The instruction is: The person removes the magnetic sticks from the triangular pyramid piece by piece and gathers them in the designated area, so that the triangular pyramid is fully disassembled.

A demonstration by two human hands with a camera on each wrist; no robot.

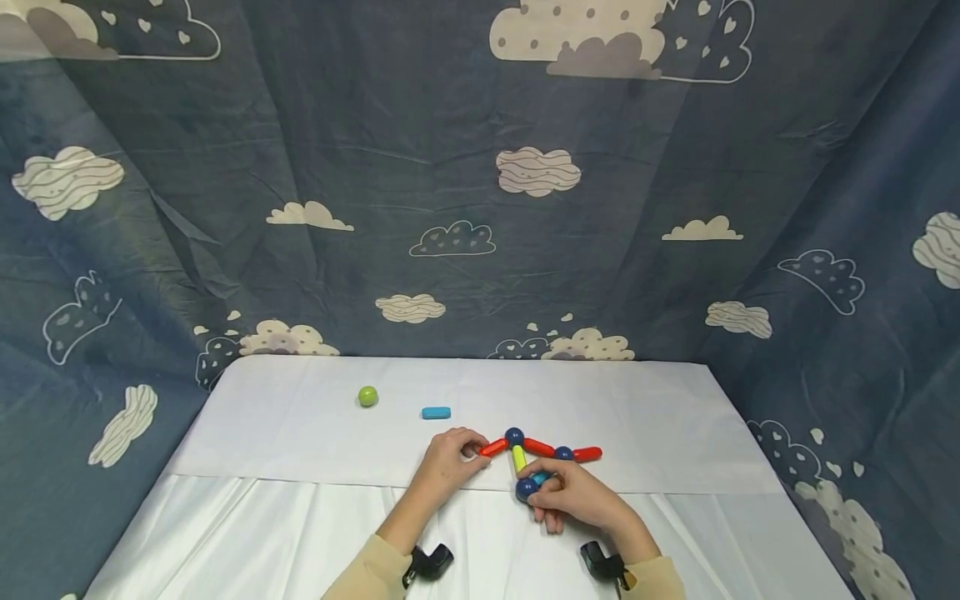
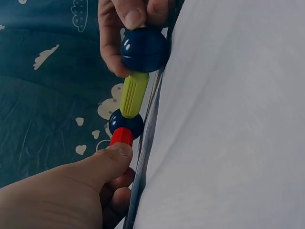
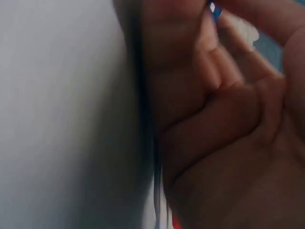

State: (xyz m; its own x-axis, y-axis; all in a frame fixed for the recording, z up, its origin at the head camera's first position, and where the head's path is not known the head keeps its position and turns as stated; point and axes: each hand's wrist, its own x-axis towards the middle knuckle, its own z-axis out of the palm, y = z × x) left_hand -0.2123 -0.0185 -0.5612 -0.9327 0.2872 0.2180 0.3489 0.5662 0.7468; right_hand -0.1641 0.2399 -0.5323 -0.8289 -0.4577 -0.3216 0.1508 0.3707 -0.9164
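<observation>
My left hand (image 1: pixel 447 461) pinches the outer end of a red rod (image 1: pixel 493 448) between thumb and fingers. That rod joins a dark blue ball (image 1: pixel 514 436), from which a yellow-green rod (image 1: pixel 519 457) runs toward me and a second red rod goes right. The yellow-green rod ends at a nearer dark blue ball (image 1: pixel 527 490), which my right hand (image 1: pixel 573 497) grips with thumb and fingertips. A light blue rod (image 1: pixel 540 478) shows beside this ball, partly covered by the right fingers. In the right wrist view, the palm and fingers hide nearly all of the pieces.
Farther right in the same assembly, another dark blue ball (image 1: pixel 564 453) carries a red rod (image 1: pixel 587 454). A loose light blue rod (image 1: pixel 436 412) and a green ball (image 1: pixel 367 396) lie toward the back of the white table (image 1: pixel 285 442). Cloud-printed dark cloth (image 1: pixel 450 275) hangs behind.
</observation>
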